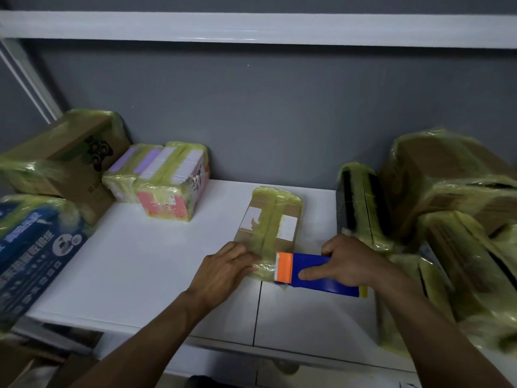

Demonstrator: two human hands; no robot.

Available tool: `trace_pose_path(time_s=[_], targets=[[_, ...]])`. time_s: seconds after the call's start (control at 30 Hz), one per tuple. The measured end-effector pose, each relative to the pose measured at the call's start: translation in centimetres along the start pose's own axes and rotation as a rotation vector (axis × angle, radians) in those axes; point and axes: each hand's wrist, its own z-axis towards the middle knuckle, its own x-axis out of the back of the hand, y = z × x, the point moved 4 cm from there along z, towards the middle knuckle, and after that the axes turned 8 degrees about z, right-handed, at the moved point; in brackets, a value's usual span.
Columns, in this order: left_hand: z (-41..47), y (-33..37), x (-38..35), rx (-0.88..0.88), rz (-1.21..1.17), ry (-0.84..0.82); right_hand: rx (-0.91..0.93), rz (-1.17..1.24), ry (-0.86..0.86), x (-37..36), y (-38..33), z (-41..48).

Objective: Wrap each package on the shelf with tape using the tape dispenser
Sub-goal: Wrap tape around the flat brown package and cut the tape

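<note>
Two bare forearms reach in over the front edge of a white shelf (145, 264), whose top is made of panels meeting at a dark seam (257, 312) just below the hands. The left hand (223, 273) lies flat, fingers straight and close together, pressing on yellowish tape (265, 270) at the near end of a flat brown cardboard package (288, 211). The right hand (347, 261) grips a blue tape dispenser (316, 275), thumb laid along its near side and fingers curled over the far edge. The dispenser's orange toothed head touches the package's near right corner.

The package lies mid-shelf with a tape band running down its length. To the left sit a blue printed pack (33, 253), a taped pink and white bundle (167, 180) and a wrapped carton with a bear print (64, 161). To the right stand a black taped parcel (361, 208) and large wrapped cartons (447, 177). Behind is a grey wall (251, 107), with a white rail (251, 26) overhead and a slanted white brace (25, 77) at far left. The light is dim.
</note>
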Motion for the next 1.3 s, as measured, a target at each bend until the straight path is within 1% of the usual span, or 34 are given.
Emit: trace_pose_path(time_s=[0.03,0.1,0.17,0.27,0.37,0.43,0.6,0.77,0.87,0.93,1.03,1.2,1.3], targets=[[-0.1,0.3,-0.2,0.009,-0.027,-0.031,-0.002,0.001,-0.003,-0.2,0.0,0.1],[-0.5,0.3,-0.5,0.086,-0.126,-0.053,-0.007,-0.003,-0.004,-0.5,-0.1,0.2],[-0.9,0.4,-0.9,0.113,-0.166,-0.032,-0.012,0.004,-0.005,-0.7,-0.3,0.4],[-0.5,1.0,-1.3,0.111,-0.146,0.010,-0.022,0.015,0.010,-0.5,0.1,0.4],[0.2,1.8,-1.2,0.049,-0.138,0.115,-0.032,0.003,0.009,-0.6,0.4,0.1],[0.1,1.5,-1.1,0.041,-0.139,0.143,-0.024,0.005,0.014,-0.7,0.4,-0.2],[-0.5,-0.4,-0.8,0.001,-0.160,0.121,0.014,-0.002,0.015,-1.4,0.3,-1.0],[-1.6,-1.9,-0.4,-0.011,-0.150,0.154,0.049,-0.006,0.015,-2.0,0.8,-1.9],[-1.8,-1.9,-0.7,-0.032,-0.082,0.182,0.051,0.015,0.014,-2.3,0.7,-2.0],[-1.8,-1.4,-1.3,-0.039,-0.094,0.176,0.047,0.011,0.025,-2.3,0.6,-1.7],[-1.9,-0.9,-2.1,0.024,-0.233,0.112,0.024,0.027,0.016,-2.7,0.8,-1.2],[-2.7,0.1,-2.7,0.023,-0.190,0.149,0.025,0.055,0.019,-3.5,1.2,-0.8],[-1.9,0.1,-2.5,0.065,-0.181,0.182,0.020,0.056,0.030,-3.4,1.2,-0.5]])
